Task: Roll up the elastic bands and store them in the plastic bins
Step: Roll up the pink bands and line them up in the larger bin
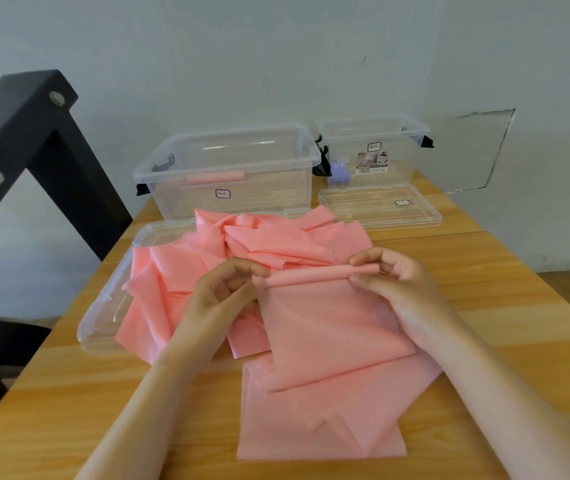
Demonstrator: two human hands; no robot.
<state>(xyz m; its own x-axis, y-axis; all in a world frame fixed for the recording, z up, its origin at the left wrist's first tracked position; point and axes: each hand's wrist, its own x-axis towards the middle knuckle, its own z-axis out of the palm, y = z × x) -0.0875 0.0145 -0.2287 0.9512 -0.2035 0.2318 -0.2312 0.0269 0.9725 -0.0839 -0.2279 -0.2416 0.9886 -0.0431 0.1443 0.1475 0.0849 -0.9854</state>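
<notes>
Both forearms enter from the bottom of the frame. The fingers of the left hand (223,289) and right hand (385,275) are curled, pinching the two ends of a thin rolled end (314,275) at centre frame. Below it the pink elastic band (332,327) trails flat down the wooden bench (69,393). Just behind lies a crumpled heap of bands (242,244), partly on a clear lid (103,317). At upper centre stand the larger bin (228,216) (one stored roll (215,177) inside) and the smaller bin (411,157), with a second lid (380,209) before it.
</notes>
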